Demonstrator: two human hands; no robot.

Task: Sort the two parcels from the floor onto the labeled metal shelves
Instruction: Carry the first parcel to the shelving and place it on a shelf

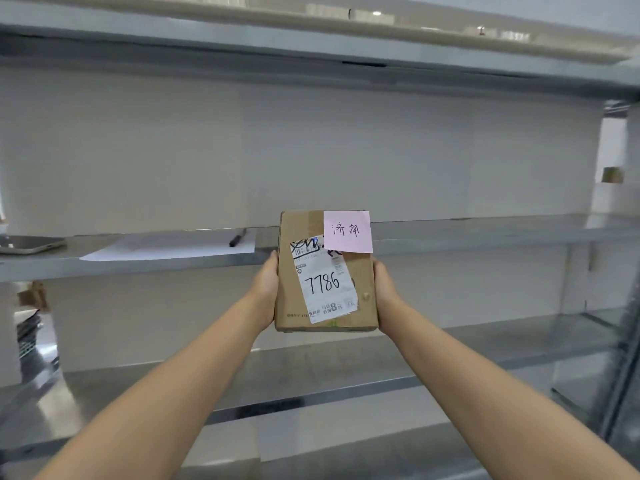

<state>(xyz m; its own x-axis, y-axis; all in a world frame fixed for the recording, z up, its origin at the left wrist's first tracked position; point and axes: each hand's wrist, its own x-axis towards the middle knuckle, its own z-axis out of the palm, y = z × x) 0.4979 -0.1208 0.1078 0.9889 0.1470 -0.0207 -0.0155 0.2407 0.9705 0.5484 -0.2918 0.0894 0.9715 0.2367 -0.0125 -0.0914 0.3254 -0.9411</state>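
I hold a small brown cardboard parcel (363, 289) in front of me with both arms stretched out. It carries a white shipping label with "7786" handwritten on it and a pink sticky note with handwritten characters at its top right. My left hand (266, 289) grips its left side and my right hand (384, 289) grips its right side. The parcel hangs in the air in front of the edge of the middle metal shelf (485, 233). A lower metal shelf (311, 372) lies below my arms. A second parcel is not in view.
On the middle shelf to the left lie a white sheet of paper (166, 247), a black pen (237, 238) and a dark tablet or phone (27, 243). An upper shelf (242, 43) runs overhead. A small box (612, 174) shows far right behind the rack.
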